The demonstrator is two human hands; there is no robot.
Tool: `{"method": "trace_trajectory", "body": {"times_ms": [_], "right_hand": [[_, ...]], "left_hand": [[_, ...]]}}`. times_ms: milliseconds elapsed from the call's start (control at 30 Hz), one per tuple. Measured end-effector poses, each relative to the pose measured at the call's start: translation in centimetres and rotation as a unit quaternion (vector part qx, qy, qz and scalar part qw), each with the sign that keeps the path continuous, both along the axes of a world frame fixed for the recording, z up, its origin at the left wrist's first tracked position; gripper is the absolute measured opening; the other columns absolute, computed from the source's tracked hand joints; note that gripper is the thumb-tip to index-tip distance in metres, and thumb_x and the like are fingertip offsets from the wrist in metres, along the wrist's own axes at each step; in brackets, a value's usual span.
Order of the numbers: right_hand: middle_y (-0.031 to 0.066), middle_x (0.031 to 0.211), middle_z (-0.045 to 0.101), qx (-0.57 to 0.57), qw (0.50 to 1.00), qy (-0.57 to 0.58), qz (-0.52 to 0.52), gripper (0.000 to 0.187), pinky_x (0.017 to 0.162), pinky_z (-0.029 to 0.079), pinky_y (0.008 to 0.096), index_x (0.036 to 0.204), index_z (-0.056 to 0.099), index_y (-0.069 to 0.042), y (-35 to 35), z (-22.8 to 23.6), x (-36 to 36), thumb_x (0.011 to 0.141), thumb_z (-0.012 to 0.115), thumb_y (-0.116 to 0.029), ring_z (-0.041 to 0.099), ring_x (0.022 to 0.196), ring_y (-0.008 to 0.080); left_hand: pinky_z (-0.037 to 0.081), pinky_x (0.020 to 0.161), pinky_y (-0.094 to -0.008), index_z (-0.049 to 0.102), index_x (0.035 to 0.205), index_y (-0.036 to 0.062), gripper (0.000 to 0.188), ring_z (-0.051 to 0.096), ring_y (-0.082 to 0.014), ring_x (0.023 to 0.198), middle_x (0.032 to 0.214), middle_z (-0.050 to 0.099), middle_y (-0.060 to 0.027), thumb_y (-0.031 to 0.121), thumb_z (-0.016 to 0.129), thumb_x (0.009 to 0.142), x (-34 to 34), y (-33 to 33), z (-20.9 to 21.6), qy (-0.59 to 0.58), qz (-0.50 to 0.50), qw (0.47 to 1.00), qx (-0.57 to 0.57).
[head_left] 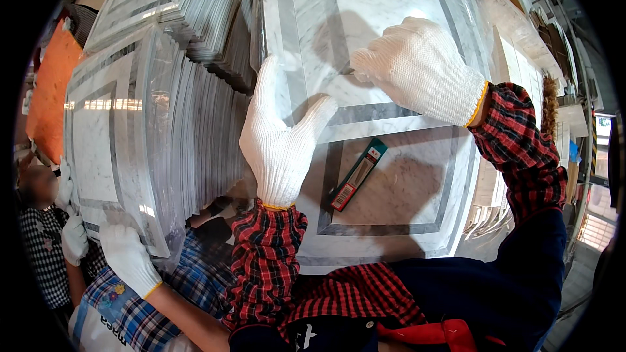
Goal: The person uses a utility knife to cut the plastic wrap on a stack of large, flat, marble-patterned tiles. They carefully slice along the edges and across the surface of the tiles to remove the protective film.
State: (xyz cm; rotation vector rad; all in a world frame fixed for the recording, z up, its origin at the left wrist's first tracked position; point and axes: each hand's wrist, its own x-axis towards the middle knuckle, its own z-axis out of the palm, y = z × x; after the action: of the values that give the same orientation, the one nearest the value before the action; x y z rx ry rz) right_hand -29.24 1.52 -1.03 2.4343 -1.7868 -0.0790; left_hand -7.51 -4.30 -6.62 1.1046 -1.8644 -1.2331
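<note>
My left hand (280,137), in a white knitted glove, lies open along the left edge of a white marble-look tile with grey bands (378,114). Its fingers are stretched out and the thumb points apart to the right. Over the same tile, my right hand (420,68), gloved too, is closed with its fingertips curled down; whatever it may hold is hidden. A second banded tile (404,176) lies nearer to me, partly under the first. On it rests a small flat packet (358,175), dark green, black and red, set at a slant.
Tall stacks of similar tiles (208,111) stand to the left, with clear plastic wrap (160,124) on the nearer one. A co-worker's gloved hand (127,257) touches that stack's lower edge. Another person (49,234) is at the far left. White stacked pieces (512,58) line the right.
</note>
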Motion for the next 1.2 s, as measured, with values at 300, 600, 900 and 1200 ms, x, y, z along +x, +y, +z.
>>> {"method": "trace_trajectory", "body": {"times_ms": [300,600,900,1200], "right_hand": [[0.0015,0.067,0.061,-0.036,0.999,0.031,0.010,0.015,0.067,0.049,0.0382,0.086,0.065,-0.014,0.3,-0.4,1.4,0.075,0.076,-0.013,0.064,0.067,0.0196],[0.0049,0.068,0.065,-0.033,0.999,-0.022,-0.009,0.013,0.070,0.054,0.0424,0.085,0.068,-0.012,0.4,-0.4,1.2,0.073,0.074,-0.012,0.068,0.068,0.0258],[0.0033,0.068,0.063,-0.016,1.000,0.027,-0.001,0.007,0.067,0.050,0.0390,0.078,0.066,-0.014,-0.2,0.3,2.5,0.076,0.072,-0.012,0.066,0.070,0.0224],[0.0064,0.070,0.069,-0.030,0.997,-0.036,-0.064,0.005,0.065,0.054,0.0380,0.083,0.069,-0.011,0.3,-1.4,1.0,0.080,0.072,-0.015,0.068,0.063,0.0252]], "left_hand": [[0.052,0.103,-0.0353,0.054,0.147,0.0014,0.080,0.066,-0.0241,0.121,0.134,0.068,-0.0157,0.018,0.091,0.078,0.1,-0.2,0.2,0.021,-0.004,1.000,0.016],[0.053,0.101,-0.0364,0.055,0.146,0.0006,0.082,0.068,-0.0268,0.120,0.132,0.069,-0.0189,0.025,0.092,0.077,0.4,-0.2,-1.3,-0.024,0.015,0.998,-0.048],[0.053,0.102,-0.0382,0.055,0.147,0.0020,0.084,0.068,-0.0293,0.121,0.130,0.069,-0.0195,0.029,0.092,0.077,0.6,-0.3,-2.2,-0.016,0.013,0.999,-0.040],[0.048,0.107,-0.0388,0.053,0.148,0.0033,0.080,0.063,-0.0286,0.127,0.137,0.066,-0.0188,0.021,0.089,0.079,0.4,-0.3,-0.1,-0.031,0.003,0.999,0.013]]}}
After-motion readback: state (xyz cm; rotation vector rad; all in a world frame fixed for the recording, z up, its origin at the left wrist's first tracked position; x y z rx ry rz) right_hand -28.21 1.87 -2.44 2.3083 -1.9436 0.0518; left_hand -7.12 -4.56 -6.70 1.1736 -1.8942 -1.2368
